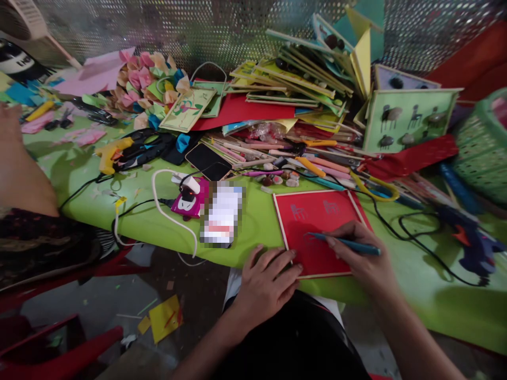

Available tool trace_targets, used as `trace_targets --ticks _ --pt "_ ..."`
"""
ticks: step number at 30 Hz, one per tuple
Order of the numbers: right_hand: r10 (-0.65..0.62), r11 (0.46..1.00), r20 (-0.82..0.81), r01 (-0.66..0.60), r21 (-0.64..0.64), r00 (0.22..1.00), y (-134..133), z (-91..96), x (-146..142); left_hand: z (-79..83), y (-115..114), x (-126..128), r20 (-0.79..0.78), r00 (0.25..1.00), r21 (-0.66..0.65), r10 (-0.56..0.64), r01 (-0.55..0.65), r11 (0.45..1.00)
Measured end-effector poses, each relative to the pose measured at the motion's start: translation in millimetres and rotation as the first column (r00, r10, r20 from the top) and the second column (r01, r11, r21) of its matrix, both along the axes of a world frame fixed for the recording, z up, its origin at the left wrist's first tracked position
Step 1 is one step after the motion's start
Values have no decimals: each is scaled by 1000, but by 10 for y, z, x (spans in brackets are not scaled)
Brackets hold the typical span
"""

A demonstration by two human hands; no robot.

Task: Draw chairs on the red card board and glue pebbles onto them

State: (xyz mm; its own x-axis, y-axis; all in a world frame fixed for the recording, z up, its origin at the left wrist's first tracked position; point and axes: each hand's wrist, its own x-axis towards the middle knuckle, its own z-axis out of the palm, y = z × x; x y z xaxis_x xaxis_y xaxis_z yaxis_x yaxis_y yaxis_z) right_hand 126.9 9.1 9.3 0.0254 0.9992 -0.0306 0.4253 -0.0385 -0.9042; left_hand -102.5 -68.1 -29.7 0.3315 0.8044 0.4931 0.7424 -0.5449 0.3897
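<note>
Apparent drawing step: right hand (369, 257) grips pen (359, 246), left hand (267, 279) lies flat at edge of red board (317, 222); further strokes would need steadiness.

Two glue guns: yellow gun (111, 154) at nine o'clock from centre, blue gun (471, 243) at three. Two phones: dark phone (212, 163), ten; lit phone (222, 215), eight. One framed red board (311, 221), one pen (362, 247) on it, four. One green basket (483, 150), three.
</note>
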Motion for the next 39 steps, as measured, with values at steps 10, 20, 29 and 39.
trace_targets --ticks 10,20,29,39 --pt "-11 1000 -42 11 -8 999 -76 11 56 -23 -15 -6 -51 999 -10 -2 2 1000" --pt "30 999 -15 -30 -32 999 -71 31 44 -12 -7 -5 6 1000 -25 -11 11 1000" --pt "52 996 -49 -55 -74 997 -78 27 66 -5 -11 -5 -25 1000 -22 -6 5 1000" --pt "86 994 -36 -88 -60 996 -76 19 66 -17 -5 -8 -21 1000 -7 -6 5 1000"
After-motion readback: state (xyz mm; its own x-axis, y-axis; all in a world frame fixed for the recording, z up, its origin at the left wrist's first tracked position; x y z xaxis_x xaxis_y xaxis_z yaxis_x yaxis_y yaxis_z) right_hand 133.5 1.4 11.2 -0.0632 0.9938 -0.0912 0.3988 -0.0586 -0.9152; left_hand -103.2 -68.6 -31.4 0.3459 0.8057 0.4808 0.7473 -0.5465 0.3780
